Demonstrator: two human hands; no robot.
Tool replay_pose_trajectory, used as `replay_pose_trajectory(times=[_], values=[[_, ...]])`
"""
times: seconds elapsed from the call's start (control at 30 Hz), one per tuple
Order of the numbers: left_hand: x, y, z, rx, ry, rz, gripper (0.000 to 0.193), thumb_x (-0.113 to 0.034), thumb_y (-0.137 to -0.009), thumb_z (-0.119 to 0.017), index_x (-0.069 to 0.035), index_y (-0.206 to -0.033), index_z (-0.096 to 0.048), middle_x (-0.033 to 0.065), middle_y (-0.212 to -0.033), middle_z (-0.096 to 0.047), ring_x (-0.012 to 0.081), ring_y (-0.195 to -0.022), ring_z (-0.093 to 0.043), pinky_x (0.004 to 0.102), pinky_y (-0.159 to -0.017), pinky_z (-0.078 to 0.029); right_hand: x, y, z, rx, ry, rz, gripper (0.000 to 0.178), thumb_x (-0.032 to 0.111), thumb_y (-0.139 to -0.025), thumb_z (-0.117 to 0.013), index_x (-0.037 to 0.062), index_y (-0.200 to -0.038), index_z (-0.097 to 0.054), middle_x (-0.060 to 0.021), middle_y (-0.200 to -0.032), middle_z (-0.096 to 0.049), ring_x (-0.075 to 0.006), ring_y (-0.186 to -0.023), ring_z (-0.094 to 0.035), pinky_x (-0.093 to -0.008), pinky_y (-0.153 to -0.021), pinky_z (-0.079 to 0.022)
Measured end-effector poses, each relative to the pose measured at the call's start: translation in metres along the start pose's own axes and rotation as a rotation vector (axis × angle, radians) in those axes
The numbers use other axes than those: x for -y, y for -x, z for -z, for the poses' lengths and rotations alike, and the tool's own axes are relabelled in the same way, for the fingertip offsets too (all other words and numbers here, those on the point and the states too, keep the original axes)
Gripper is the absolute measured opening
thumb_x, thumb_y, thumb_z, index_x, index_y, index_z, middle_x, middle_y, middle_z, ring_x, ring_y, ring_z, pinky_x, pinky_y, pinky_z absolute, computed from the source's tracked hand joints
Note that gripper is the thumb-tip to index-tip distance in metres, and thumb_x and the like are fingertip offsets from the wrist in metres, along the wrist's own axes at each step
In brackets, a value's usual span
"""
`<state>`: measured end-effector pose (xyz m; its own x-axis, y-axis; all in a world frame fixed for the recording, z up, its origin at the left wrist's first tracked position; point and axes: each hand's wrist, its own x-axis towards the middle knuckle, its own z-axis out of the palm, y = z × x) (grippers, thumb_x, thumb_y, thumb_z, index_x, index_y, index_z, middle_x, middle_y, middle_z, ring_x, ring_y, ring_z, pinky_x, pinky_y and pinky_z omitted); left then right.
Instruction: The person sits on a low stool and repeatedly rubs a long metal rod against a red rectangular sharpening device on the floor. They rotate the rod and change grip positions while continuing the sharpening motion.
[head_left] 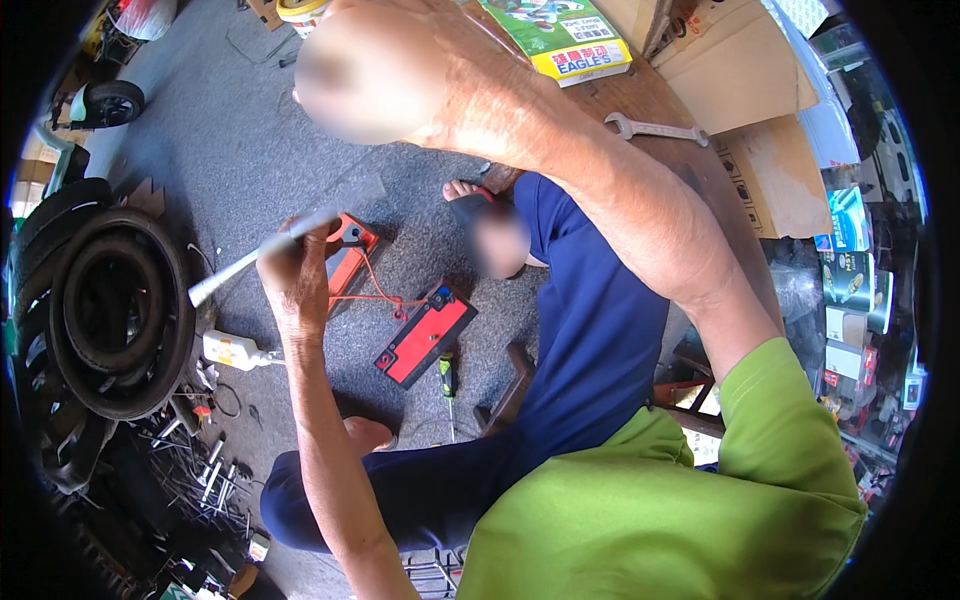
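Note:
My left hand (292, 280) is closed round a long pale stick-like thing (222, 278), whose white end points down and left; toward its other end it looks thin and see-through. Higher up, beside the table edge, is my right hand (375, 85), its fingers blurred, so I cannot tell what it holds. Below and right of my left hand, a red and black battery (432, 338) lies on the grey floor. An orange-red battery (346, 268), partly behind the left hand, is joined to it by an orange wire (372, 298). A green-handled screwdriver (448, 378) lies close by.
Stacked tyres (125, 310) stand at left, above scattered metal tools (210, 475). A white bottle (232, 350) lies near my left forearm. On the wooden table (680, 185) are a wrench (655, 130) and a green-yellow box (580, 60). Cardboard (745, 80) and packaged goods (850, 280) fill the right.

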<state>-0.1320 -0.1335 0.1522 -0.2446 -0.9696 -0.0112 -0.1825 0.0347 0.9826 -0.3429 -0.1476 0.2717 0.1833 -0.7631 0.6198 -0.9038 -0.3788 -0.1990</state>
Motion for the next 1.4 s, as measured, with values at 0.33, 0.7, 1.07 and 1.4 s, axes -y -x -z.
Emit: replay_pose_trajectory(times=[0.33, 0.7, 1.07, 1.4], values=[[0.010, 0.003, -0.002, -0.199, -0.372, -0.150, 0.014, -0.004, -0.088, -0.066, 0.008, -0.096, -0.066, 0.0109, -0.078, -0.068, 0.0145, -0.067, -0.065, 0.0283, -0.062, -0.053, -0.005, 0.004, -0.005, -0.014, -0.006, 0.036, 0.024, 0.025, -0.083, -0.070, 0.0011, -0.085, -0.066, -0.0157, -0.080, -0.070, -0.0294, -0.082, -0.072, -0.0418, -0.073, -0.057], [0.010, -0.001, -0.004, -0.280, -0.325, -0.201, 0.037, -0.033, -0.083, -0.078, 0.002, -0.073, -0.071, 0.0064, -0.065, -0.062, 0.0128, -0.056, -0.053, 0.0289, -0.051, -0.041, 0.002, 0.000, 0.003, 0.069, -0.031, 0.017, 0.020, 0.022, -0.082, -0.069, 0.0015, -0.080, -0.068, -0.0193, -0.076, -0.069, -0.0311, -0.077, -0.072, -0.0430, -0.069, -0.057], [0.025, -0.003, 0.015, -0.054, 0.022, -0.095, 0.024, 0.003, -0.093, -0.055, 0.001, -0.115, -0.063, 0.0133, -0.101, -0.071, 0.0165, -0.093, -0.068, 0.0284, -0.079, -0.058, 0.006, 0.002, 0.001, 0.087, 0.006, 0.005, 0.020, 0.023, -0.083, -0.069, 0.0025, -0.081, -0.069, -0.0165, -0.076, -0.070, -0.0294, -0.077, -0.072, -0.0424, -0.071, -0.057], [0.004, 0.005, -0.007, -0.402, -0.318, -0.067, 0.027, -0.023, -0.079, -0.082, -0.001, -0.071, -0.070, -0.0023, -0.059, -0.054, 0.0054, -0.054, -0.046, 0.0206, -0.049, -0.035, 0.002, 0.003, 0.002, 0.105, -0.029, 0.027, 0.019, 0.021, -0.084, -0.068, 0.0027, -0.082, -0.070, -0.0166, -0.073, -0.070, -0.0266, -0.073, -0.072, -0.0423, -0.069, -0.057]])
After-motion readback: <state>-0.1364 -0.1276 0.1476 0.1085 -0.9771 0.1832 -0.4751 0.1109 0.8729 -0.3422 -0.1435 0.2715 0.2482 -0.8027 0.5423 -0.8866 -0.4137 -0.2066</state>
